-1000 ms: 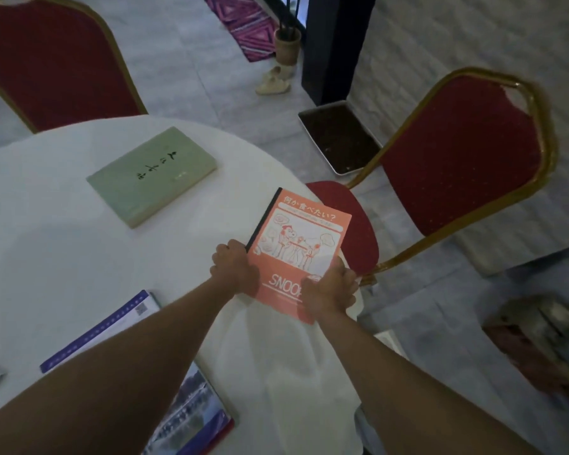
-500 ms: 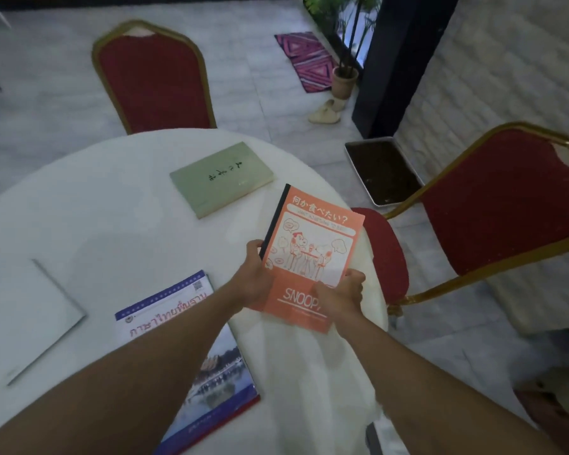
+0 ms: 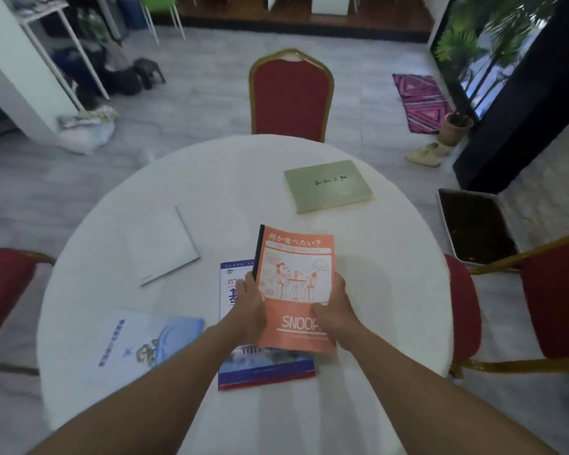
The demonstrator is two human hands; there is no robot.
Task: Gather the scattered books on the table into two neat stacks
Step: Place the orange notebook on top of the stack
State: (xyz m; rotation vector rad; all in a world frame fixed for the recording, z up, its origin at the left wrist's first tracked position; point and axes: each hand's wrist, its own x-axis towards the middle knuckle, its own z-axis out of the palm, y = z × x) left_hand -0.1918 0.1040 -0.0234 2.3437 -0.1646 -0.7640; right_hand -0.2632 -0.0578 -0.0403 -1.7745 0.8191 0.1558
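Observation:
An orange Snoopy book point(image 3: 294, 284) is held by both hands over the round white table point(image 3: 391, 290). My left hand point(image 3: 248, 303) grips its left edge and my right hand point(image 3: 334, 307) grips its right edge. The orange book overlaps a blue-and-white book point(image 3: 263, 369) lying beneath it. A thick green book point(image 3: 326, 185) lies at the far right. A white book point(image 3: 161, 244) lies at the left. A white and light-blue booklet point(image 3: 148, 339) lies at the near left.
Three red chairs with gold frames stand around the table: one at the far side point(image 3: 291, 96), one at the right point(image 3: 539, 297), one at the left point(image 3: 4, 287). A dark tray point(image 3: 473, 224) lies on the floor at the right.
Both hands have carried the orange book left from the table's right edge to above the blue-and-white book. The view has swung, bringing the white book and the booklet into sight.

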